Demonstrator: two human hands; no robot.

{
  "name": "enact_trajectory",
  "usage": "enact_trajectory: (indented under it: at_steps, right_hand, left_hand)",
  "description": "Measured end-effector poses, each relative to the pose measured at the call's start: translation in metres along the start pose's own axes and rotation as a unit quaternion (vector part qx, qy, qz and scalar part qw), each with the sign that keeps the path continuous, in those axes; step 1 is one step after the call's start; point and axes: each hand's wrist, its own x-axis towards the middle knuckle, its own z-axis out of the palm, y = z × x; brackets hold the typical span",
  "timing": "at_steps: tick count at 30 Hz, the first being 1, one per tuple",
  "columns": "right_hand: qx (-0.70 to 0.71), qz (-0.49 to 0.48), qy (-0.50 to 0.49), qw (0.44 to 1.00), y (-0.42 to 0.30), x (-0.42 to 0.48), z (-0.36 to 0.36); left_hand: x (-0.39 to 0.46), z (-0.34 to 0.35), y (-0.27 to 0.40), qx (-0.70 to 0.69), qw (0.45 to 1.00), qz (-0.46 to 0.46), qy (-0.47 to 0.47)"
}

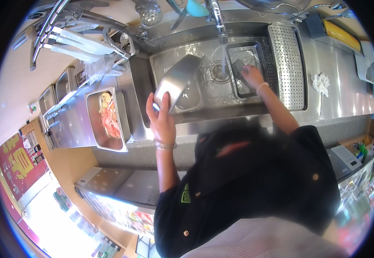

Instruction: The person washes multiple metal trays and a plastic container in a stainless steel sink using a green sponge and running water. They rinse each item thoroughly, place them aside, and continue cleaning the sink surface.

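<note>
My left hand [162, 124] grips the near end of a steel food pan [178, 79], tilted over the left part of the stainless sink [161, 58]. My right hand [252, 76] reaches into a second rectangular steel pan [261, 53], which sits in the sink's right part with water in it. Between those fingers is a dark grey piece [239, 69], perhaps a scouring pad or cloth; its far side blends into the wet steel. From the faucet [218, 21] a stream of water [223, 61] falls near the round drain [217, 72], between the two pans.
Left of the sink stands a deep steel pan [127, 111] holding pink and yellowish food pieces [109, 116]. White-handled knives [77, 42] hang above it. A perforated steel tray [286, 67] borders the sink's right side, with crumpled white paper or cloth [321, 84] beyond.
</note>
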Motion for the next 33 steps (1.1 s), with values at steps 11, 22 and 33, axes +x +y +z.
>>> enact_trajectory:
  at_steps: [11, 22, 33]
  right_hand:
    - [0.081, -0.204, 0.003, 0.975, -0.075, -0.070, -0.047]
    - [0.177, -0.016, -0.151, 0.972, -0.067, -0.094, -0.075]
    - [0.373, 0.036, 0.235, 0.897, -0.026, -0.174, -0.039]
  left_hand:
    - [-0.063, -0.046, -0.015, 0.046, 0.971, 0.231, 0.030]
    - [-0.061, -0.027, 0.013, -0.081, 0.965, 0.246, 0.040]
    - [-0.069, -0.038, -0.071, 0.028, 0.989, 0.093, 0.110]
